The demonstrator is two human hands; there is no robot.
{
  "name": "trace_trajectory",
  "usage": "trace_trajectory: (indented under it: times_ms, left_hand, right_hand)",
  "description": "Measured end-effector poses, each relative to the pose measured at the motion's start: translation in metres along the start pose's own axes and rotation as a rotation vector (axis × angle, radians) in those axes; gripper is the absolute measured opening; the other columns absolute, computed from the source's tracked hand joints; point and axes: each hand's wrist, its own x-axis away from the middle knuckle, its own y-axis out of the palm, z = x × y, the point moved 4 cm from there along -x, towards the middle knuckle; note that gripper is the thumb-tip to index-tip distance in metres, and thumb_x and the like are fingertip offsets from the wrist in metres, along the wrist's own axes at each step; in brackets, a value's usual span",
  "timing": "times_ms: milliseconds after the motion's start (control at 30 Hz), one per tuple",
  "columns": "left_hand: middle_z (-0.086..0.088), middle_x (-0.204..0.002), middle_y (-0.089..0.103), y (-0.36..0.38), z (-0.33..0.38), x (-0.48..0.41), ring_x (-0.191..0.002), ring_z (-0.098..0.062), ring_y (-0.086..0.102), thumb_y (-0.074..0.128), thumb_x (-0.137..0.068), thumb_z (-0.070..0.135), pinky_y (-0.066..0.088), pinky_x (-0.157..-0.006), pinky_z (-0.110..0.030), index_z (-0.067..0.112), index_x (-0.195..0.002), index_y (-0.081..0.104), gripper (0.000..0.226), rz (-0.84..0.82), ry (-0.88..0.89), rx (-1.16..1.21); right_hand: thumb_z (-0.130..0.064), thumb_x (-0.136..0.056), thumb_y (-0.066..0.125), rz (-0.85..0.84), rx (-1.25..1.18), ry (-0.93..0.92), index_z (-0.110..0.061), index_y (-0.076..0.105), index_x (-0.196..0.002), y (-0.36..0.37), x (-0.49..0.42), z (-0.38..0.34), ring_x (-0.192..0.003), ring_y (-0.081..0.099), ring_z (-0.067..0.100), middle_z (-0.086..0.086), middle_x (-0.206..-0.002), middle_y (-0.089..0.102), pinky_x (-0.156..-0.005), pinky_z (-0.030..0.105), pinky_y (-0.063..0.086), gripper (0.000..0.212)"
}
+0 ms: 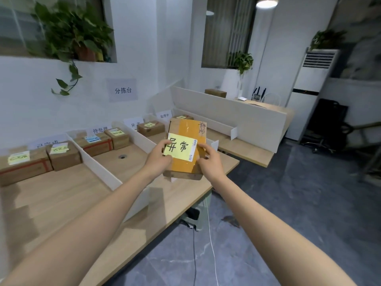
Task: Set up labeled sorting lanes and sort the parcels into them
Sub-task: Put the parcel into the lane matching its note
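The orange-taped brown cardboard parcel [186,153], clasped by curled left hand [159,159] and right hand [210,161], is best lowered flat into the lane marked by the white 异常 card [134,123].

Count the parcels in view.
8. Two parcels in the leftmost lane; two in the second lane; one in the third lane; one, mostly hidden, in the fourth lane; the held parcel between left hand and right hand; one on the far desk. More may be hidden.
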Motion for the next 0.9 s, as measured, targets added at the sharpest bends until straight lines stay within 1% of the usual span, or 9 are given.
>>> trace_trajectory:
  times_ms: [100, 233, 333, 400, 467, 533, 700, 833, 900]
  left_hand:
    - [0.003, -0.116, 0.055, 0.018, 0.003, -0.043, -0.1, -0.016, 0.055, 0.048, -0.087, -0.002, 0.046, -0.067, -0.022, 0.027, -0.129, 0.044, 0.051, -0.014, 0.019, 0.018]
    - [0.001, -0.119, 0.055, 0.038, 0.009, -0.1, -0.104, -0.019, 0.056, 0.048, -0.088, -0.004, 0.044, -0.063, -0.019, 0.024, -0.13, 0.043, 0.051, -0.027, 0.056, 0.028]
    - [-0.001, -0.123, 0.055, 0.05, 0.013, -0.14, -0.103, -0.018, 0.057, 0.047, -0.088, -0.004, 0.053, -0.072, -0.03, 0.025, -0.129, 0.043, 0.051, -0.057, 0.071, 0.043]
    - [-0.001, -0.122, 0.055, 0.058, 0.014, -0.16, -0.1, -0.016, 0.057, 0.048, -0.087, -0.004, 0.053, -0.076, -0.031, 0.025, -0.13, 0.043, 0.051, -0.068, 0.082, 0.035]
    - [0.0, -0.119, 0.055, 0.067, 0.012, -0.175, -0.098, -0.016, 0.056, 0.048, -0.088, -0.005, 0.051, -0.068, -0.025, 0.024, -0.13, 0.043, 0.051, -0.078, 0.089, 0.024]
    - [0.001, -0.117, 0.055, 0.075, 0.01, -0.19, -0.098, -0.016, 0.057, 0.048, -0.088, -0.005, 0.05, -0.067, -0.025, 0.023, -0.13, 0.042, 0.051, -0.084, 0.093, 0.008]
    - [0.002, -0.115, 0.055, 0.092, 0.005, -0.224, -0.09, -0.009, 0.058, 0.049, -0.089, -0.005, 0.054, -0.08, -0.039, 0.024, -0.129, 0.042, 0.05, -0.058, 0.072, -0.033]
    - [0.002, -0.116, 0.055, 0.107, -0.002, -0.247, -0.103, -0.018, 0.059, 0.05, -0.089, -0.006, 0.057, -0.072, -0.033, 0.025, -0.125, 0.041, 0.048, -0.029, 0.034, -0.045]
    - [0.002, -0.117, 0.055, 0.115, -0.005, -0.26, -0.103, -0.019, 0.06, 0.051, -0.088, -0.006, 0.058, -0.077, -0.04, 0.027, -0.122, 0.041, 0.048, 0.001, 0.012, -0.057]
  right_hand:
    - [-0.001, -0.094, 0.046, 0.048, 0.028, -0.006, -0.021, 0.048, -0.136, -0.011, -0.04, 0.008, -0.128, 0.044, 0.019, -0.001, -0.14, 0.047, -0.101, 0.042, 0.047, 0.046]
    - [0.001, -0.094, 0.045, 0.086, 0.038, -0.019, -0.021, 0.048, -0.135, -0.022, -0.097, 0.014, -0.127, 0.045, 0.019, -0.001, -0.14, 0.048, -0.097, 0.037, 0.05, 0.047]
    - [0.0, -0.095, 0.045, 0.106, 0.017, -0.01, -0.024, 0.048, -0.134, -0.029, -0.133, 0.023, -0.125, 0.046, 0.017, -0.001, -0.138, 0.047, -0.089, 0.031, 0.052, 0.046]
    - [0.0, -0.094, 0.046, 0.127, 0.012, -0.001, -0.028, 0.05, -0.131, -0.032, -0.152, 0.03, -0.126, 0.046, 0.019, -0.001, -0.137, 0.046, -0.092, 0.039, 0.053, 0.046]
    - [0.0, -0.093, 0.046, 0.137, 0.01, 0.007, -0.027, 0.05, -0.131, -0.034, -0.168, 0.036, -0.127, 0.046, 0.021, -0.002, -0.137, 0.047, -0.094, 0.046, 0.052, 0.047]
    - [-0.001, -0.094, 0.047, 0.144, 0.002, 0.017, -0.026, 0.05, -0.132, -0.038, -0.182, 0.041, -0.129, 0.045, 0.022, -0.003, -0.138, 0.048, -0.095, 0.048, 0.052, 0.046]
    - [-0.004, -0.095, 0.047, 0.128, -0.024, 0.042, -0.028, 0.05, -0.131, -0.044, -0.22, 0.06, -0.13, 0.043, 0.019, -0.005, -0.137, 0.047, -0.098, 0.046, 0.05, 0.043]
    - [-0.001, -0.096, 0.046, 0.075, -0.05, 0.027, -0.021, 0.049, -0.134, -0.046, -0.253, 0.076, -0.12, 0.045, 0.011, -0.004, -0.137, 0.049, -0.095, 0.034, 0.051, 0.044]
    - [0.0, -0.096, 0.045, 0.043, -0.054, 0.015, -0.021, 0.049, -0.135, -0.047, -0.272, 0.084, -0.12, 0.046, 0.01, -0.002, -0.138, 0.05, -0.087, 0.026, 0.05, 0.044]
